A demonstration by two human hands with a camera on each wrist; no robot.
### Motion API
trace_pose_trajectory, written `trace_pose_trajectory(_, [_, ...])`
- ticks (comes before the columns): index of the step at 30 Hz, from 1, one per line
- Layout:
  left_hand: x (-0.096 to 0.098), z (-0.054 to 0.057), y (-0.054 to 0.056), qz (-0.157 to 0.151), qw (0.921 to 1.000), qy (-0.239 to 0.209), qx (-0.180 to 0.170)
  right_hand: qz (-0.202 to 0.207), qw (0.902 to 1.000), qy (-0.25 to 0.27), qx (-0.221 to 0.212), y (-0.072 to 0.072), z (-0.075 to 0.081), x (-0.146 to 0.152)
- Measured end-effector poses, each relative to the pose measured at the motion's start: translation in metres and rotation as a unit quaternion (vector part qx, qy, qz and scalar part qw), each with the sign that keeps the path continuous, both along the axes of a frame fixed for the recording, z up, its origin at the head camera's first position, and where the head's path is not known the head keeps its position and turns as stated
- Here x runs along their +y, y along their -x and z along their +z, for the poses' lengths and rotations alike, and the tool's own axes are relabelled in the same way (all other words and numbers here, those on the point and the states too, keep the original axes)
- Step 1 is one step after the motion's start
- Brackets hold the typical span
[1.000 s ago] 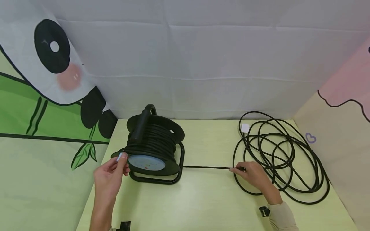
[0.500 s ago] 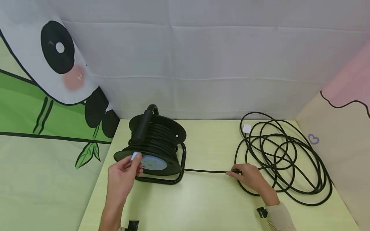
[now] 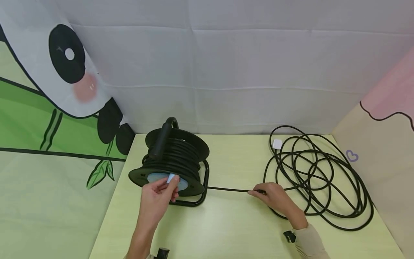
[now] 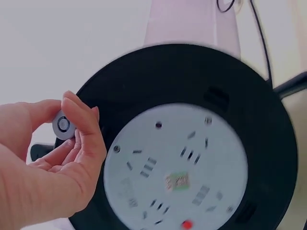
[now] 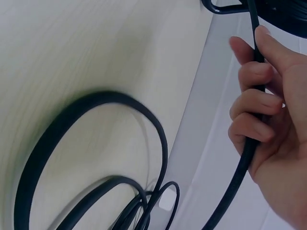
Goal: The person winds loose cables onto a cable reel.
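Observation:
A black cable reel [image 3: 139, 176] with a pale blue centre plate [image 3: 155, 177] stands on the table at left of centre, tilted back, its carrying handle [image 3: 160, 144] upright. My left hand [image 3: 153, 203] pinches a small light-blue knob [image 3: 170, 178] at the reel's front face; the left wrist view shows the knob's round grey end [image 4: 64, 125] between thumb and fingers. To the right, my right hand [image 3: 278, 199] grips the black cable [image 3: 226, 189], which runs straight from it to the reel. In the right wrist view, the fingers curl round this cable [image 5: 235, 175].
Loose loops of cable [image 5: 24, 196] lie in a wide tangle on the right of the table [image 3: 220, 230], behind and beside my right hand. A white plug [image 3: 277, 144] lies at their back left. Printed cloth [image 3: 226, 61] walls enclose the table's back and sides.
My left hand has moved right across the reel's front face with the knob. My right hand has shifted slightly left with the cable. The camera view has shifted a little.

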State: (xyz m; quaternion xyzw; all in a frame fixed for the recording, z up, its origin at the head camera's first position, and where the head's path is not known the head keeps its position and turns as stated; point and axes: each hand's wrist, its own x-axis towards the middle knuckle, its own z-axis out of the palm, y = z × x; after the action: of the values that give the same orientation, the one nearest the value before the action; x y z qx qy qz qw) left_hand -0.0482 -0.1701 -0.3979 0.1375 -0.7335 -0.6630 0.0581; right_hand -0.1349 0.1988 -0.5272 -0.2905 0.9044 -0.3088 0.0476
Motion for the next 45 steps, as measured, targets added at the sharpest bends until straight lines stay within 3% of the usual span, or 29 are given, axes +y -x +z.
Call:
trace_pose_trajectory(6, [0.01, -0.009, -0.001, -0.009, 0.9998, -0.001, 0.02, 0.011, 0.9997, 0.02, 0.001, 0.0, 0.003, -0.008])
trace_pose_trajectory(12, [0.012, -0.011, -0.003, -0.001, 0.9994, -0.022, 0.027, 0.018, 0.9995, 0.024, 0.002, -0.001, 0.004, -0.01])
trace_pose_trajectory(16, [0.015, -0.013, -0.003, -0.013, 0.9989, -0.037, 0.026, 0.021, 0.9993, 0.03, 0.006, 0.0, 0.004, -0.013])
trace_pose_trajectory(27, [0.018, -0.018, -0.005, -0.051, 0.9942, -0.092, -0.024, 0.031, 0.9992, 0.024, 0.003, 0.0, 0.006, -0.024])
trace_pose_trajectory(35, [0.026, -0.03, -0.002, -0.057, 0.9803, -0.178, -0.063, 0.042, 0.9983, 0.038, 0.017, 0.0, 0.007, -0.027])
trace_pose_trajectory(38, [0.031, -0.034, -0.003, -0.056, 0.9789, -0.186, -0.065, 0.054, 0.9969, 0.053, 0.019, -0.001, 0.009, -0.028])
trace_pose_trajectory(45, [0.037, -0.035, -0.005, -0.037, 0.9847, -0.165, -0.044, 0.054, 0.9947, 0.079, 0.036, -0.002, 0.014, -0.024])
